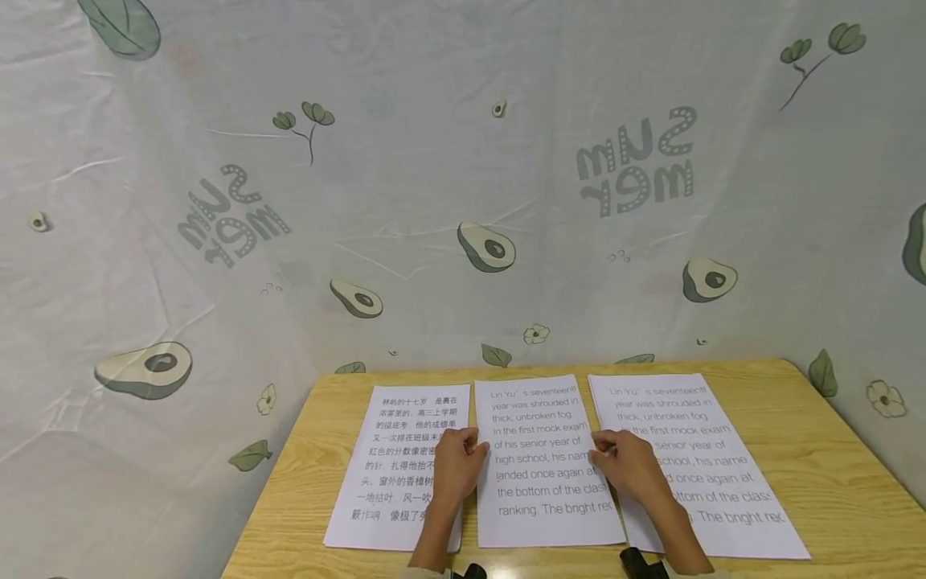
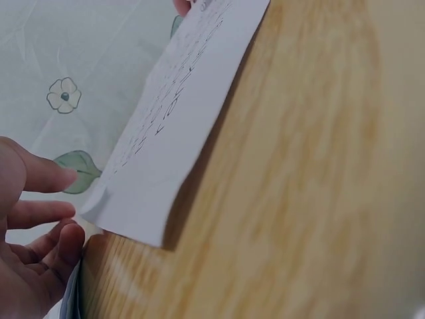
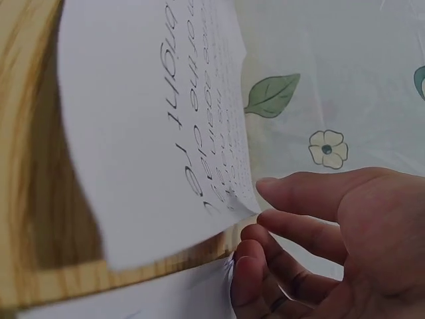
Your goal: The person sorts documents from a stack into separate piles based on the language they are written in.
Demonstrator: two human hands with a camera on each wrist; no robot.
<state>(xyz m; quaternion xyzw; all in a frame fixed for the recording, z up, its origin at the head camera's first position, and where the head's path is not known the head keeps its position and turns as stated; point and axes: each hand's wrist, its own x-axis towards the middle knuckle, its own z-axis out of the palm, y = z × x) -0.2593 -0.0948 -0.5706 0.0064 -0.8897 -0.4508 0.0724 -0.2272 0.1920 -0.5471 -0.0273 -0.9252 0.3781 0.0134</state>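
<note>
A white sheet of paper (image 1: 538, 527) printed with large English text spans the space between my two hands. My left hand (image 1: 456, 468) pinches its left edge about midway up, and my right hand (image 1: 637, 466) pinches the right edge at a similar height. Both wrist views show the sheet's near edge bowed up off the wood, with a shadow beneath; the sheet (image 2: 143, 206) curls slightly beside the left fingertips. In the right wrist view, thumb and index finger (image 3: 299, 229) meet the sheet (image 3: 119, 153) at its side edge.
A stack of pages with Chinese text (image 1: 405, 418) lies left, partly under my left forearm. Right of the middle sheet lies another English page (image 1: 752, 539), partly covered by my right hand. The wooden table (image 1: 289, 498) backs onto a patterned curtain (image 1: 405, 193).
</note>
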